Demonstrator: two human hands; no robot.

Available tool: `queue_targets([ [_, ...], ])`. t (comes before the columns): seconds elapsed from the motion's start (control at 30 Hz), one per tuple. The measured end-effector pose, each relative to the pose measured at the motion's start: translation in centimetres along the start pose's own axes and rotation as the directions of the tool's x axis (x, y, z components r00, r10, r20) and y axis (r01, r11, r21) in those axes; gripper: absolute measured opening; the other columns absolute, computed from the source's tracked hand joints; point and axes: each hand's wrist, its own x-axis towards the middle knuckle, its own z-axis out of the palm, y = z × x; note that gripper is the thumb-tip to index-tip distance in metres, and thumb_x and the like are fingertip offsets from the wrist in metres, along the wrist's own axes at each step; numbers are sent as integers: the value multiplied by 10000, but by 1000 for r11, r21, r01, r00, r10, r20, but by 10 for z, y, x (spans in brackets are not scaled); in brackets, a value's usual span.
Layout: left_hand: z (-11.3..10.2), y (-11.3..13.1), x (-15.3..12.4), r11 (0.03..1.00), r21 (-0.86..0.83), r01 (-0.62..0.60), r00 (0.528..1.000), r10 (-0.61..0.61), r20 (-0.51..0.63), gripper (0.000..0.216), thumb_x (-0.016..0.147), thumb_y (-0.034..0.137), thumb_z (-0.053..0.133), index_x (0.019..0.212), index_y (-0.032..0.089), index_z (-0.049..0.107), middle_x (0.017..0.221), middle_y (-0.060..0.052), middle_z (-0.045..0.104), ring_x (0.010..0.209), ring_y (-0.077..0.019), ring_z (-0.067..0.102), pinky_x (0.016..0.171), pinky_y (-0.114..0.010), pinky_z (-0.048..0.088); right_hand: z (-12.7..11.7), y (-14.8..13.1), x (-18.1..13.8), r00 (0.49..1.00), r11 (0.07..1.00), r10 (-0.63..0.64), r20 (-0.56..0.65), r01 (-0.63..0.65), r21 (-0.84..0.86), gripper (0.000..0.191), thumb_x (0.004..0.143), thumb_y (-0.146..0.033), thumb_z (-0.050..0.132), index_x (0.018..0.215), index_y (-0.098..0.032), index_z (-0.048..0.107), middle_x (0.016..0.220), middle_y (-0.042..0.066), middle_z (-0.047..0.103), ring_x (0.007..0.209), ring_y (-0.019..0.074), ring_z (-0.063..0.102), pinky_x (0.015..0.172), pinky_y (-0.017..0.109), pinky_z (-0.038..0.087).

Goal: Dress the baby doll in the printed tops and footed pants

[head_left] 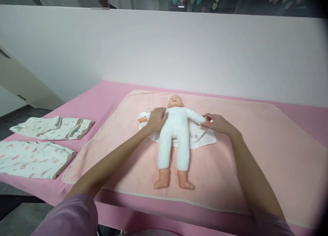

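A baby doll with a white cloth body and bare vinyl head, hands and feet lies on its back, feet toward me. Under its torso a white baby garment is spread out, partly hidden by the doll. My left hand is laid over the doll's shoulder and upper arm at the left, thumb against the chest, fingers closed around it. At the right, my right hand has its fingers bent around the doll's small hand, at the end of the outstretched arm. The exact fingertip contact there is partly hidden.
A peach blanket lies under the doll on a pink-covered table. Two folded patterned baby garments, one with green prints and one with pink prints, lie at the left edge. A white partition stands behind the table.
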Motion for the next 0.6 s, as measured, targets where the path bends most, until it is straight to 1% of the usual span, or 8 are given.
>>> queue_targets([
  [0.07, -10, -31, -9, 996, 51, 77, 997, -76, -14, 470, 967, 615, 555, 1140, 207, 711, 1176, -164, 734, 1236, -383, 614, 1124, -589, 464, 29, -13, 10, 990, 975, -43, -133, 13, -220, 404, 966, -526, 672, 1224, -217, 710, 1176, 115, 755, 1084, 317, 652, 940, 431, 450],
  [0.13, -21, -52, -12, 991, 94, 90, 995, -93, 22, 452, 884, 625, 648, 1093, 229, 712, 1181, -149, 735, 1236, -390, 604, 1102, -567, 478, 56, -24, 19, 965, 928, -106, -240, 9, -373, 416, 1023, -502, 595, 1245, -159, 669, 1194, 164, 731, 1121, 340, 609, 975, 445, 398],
  [0.2, -30, -59, -10, 983, 178, 53, 993, -70, 91, 449, 900, 601, 648, 1159, 239, 705, 1280, -135, 718, 1271, -369, 590, 1106, -514, 473, 73, -30, 25, 941, 903, -141, -308, -5, -430, 420, 1076, -494, 500, 1246, -138, 644, 1180, 189, 715, 1108, 346, 582, 960, 437, 373],
  [0.27, -37, -52, -6, 959, 283, -4, 990, -36, 138, 460, 965, 556, 613, 1266, 216, 683, 1389, -141, 681, 1326, -356, 562, 1128, -491, 442, 73, -30, 25, 925, 895, -152, -348, -20, -445, 412, 1101, -474, 441, 1229, -139, 643, 1161, 197, 708, 1088, 349, 566, 939, 434, 359],
  [0.33, -41, -36, 0, 936, 349, -40, 990, -11, 143, 458, 1016, 519, 580, 1325, 192, 664, 1419, -151, 668, 1350, -355, 547, 1134, -492, 420, 58, -22, 20, 917, 891, -155, -368, -31, -453, 402, 1101, -452, 432, 1230, -140, 650, 1180, 204, 704, 1089, 355, 559, 926, 438, 351],
  [0.43, -35, 3, 9, 929, 363, -68, 987, 11, 158, 440, 1068, 521, 513, 1331, 198, 655, 1325, -160, 706, 1278, -342, 590, 1100, -484, 430, 17, 4, 3, 926, 890, -116, -360, -65, -451, 401, 1096, -449, 427, 1192, -156, 683, 1177, 195, 719, 1051, 351, 574, 899, 435, 351],
  [0.53, -13, 57, 22, 937, 323, -131, 975, 63, 211, 467, 1094, 541, 472, 1329, 167, 623, 1283, -178, 715, 1206, -334, 628, 1054, -471, 447, -32, 45, -22, 931, 865, -31, -363, -157, -476, 446, 1100, -501, 423, 1136, -175, 725, 1129, 177, 748, 993, 338, 601, 914, 448, 342],
  [0.6, 12, 99, 35, 942, 288, -171, 964, 100, 246, 480, 1092, 561, 479, 1305, 151, 610, 1286, -176, 717, 1200, -334, 641, 1031, -457, 458, -63, 81, -39, 925, 834, 20, -378, -224, -504, 472, 1097, -545, 461, 1202, -175, 734, 1163, 178, 757, 1031, 341, 617, 955, 468, 321],
])
